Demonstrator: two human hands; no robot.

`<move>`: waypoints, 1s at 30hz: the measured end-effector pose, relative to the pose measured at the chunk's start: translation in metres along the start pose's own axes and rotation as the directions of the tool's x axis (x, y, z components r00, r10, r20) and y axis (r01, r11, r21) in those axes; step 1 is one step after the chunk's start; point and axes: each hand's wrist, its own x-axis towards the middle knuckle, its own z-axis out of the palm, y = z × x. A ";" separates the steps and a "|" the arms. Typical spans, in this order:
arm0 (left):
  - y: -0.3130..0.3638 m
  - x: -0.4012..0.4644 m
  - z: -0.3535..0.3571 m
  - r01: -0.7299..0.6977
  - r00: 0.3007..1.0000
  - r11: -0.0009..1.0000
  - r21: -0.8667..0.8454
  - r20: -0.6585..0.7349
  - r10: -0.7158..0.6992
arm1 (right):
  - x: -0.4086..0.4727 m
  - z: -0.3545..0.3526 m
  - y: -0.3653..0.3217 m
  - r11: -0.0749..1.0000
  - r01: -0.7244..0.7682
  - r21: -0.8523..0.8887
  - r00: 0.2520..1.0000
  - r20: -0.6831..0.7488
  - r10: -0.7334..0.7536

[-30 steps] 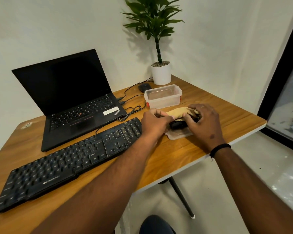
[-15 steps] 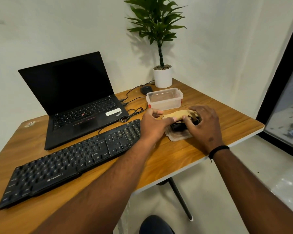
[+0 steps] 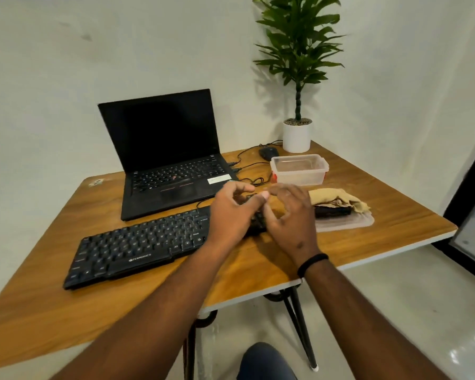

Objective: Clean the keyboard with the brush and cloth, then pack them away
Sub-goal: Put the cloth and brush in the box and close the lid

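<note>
Hovering over the right end of the long black plastic keyboard (image 3: 137, 246), both bare hands sit close together above the wooden tabletop (image 3: 258, 270). The left hand (image 3: 232, 215) reaches in from the near left with its forearm running diagonally across the table edge; its fingers are loosely bent and spread, and they hold nothing. The right hand (image 3: 291, 215), with a black band on its wrist, comes in from the near right; its fingers are likewise relaxed and slightly curled with gaps between them, and it grips nothing. The fingertips of the two hands nearly meet; whether they touch cannot be told.

Just right of the right hand lies the crumpled tan cloth (image 3: 337, 198), draped over the black brush (image 3: 332, 212); both rest on a flat clear plastic lid (image 3: 348, 224) near the right edge of the table. Neither hand touches them. Beyond the lid, farther from the person, stands the matching clear rectangular plastic container (image 3: 299, 171), open at the top.

The keyboard lies at an angle, its left end nearer the person. Behind it stands an open black laptop (image 3: 173, 160) with a dark screen. In the far corner are a black mouse (image 3: 268, 152) with its cable and a green leafy plant in a white pot (image 3: 296, 135).
</note>
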 end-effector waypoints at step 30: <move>-0.098 -0.067 -0.170 -0.075 0.973 0.738 0.671 -0.114 0.202 | -0.037 0.089 -0.085 0.878 0.247 -0.411 0.892 0.450 -0.041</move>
